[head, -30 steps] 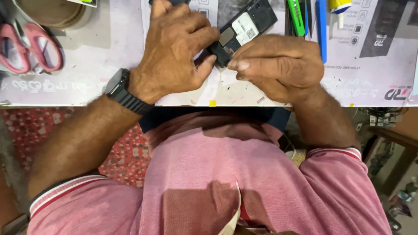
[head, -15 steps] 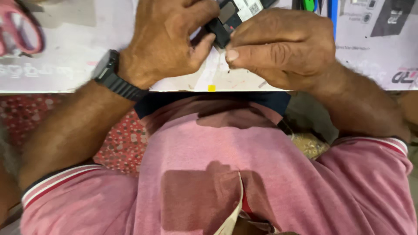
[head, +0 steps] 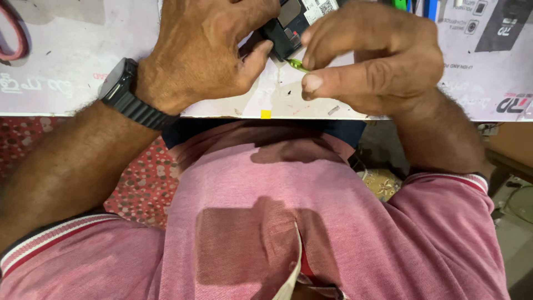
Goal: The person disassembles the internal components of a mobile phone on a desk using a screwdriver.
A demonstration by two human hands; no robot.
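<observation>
My left hand (head: 208, 47), with a black watch (head: 123, 91) on its wrist, grips a small black device (head: 288, 28) with a white label near the table's front edge. The thumb presses against the device's near corner. My right hand (head: 377, 55) pinches a small green tool (head: 298, 65) whose tip touches the device's lower edge. Most of the device is hidden under the two hands.
The white table top (head: 66, 66) carries printed sheets at the right (head: 488, 44). A pink scissors handle (head: 11, 39) shows at the far left. A green and a blue pen-like item (head: 413, 5) lie at the top edge. My pink shirt fills the lower view.
The view has dropped lower, so the hands sit nearer the top edge. My right hand has opened slightly and the green tool now shows between its fingers at the device.
</observation>
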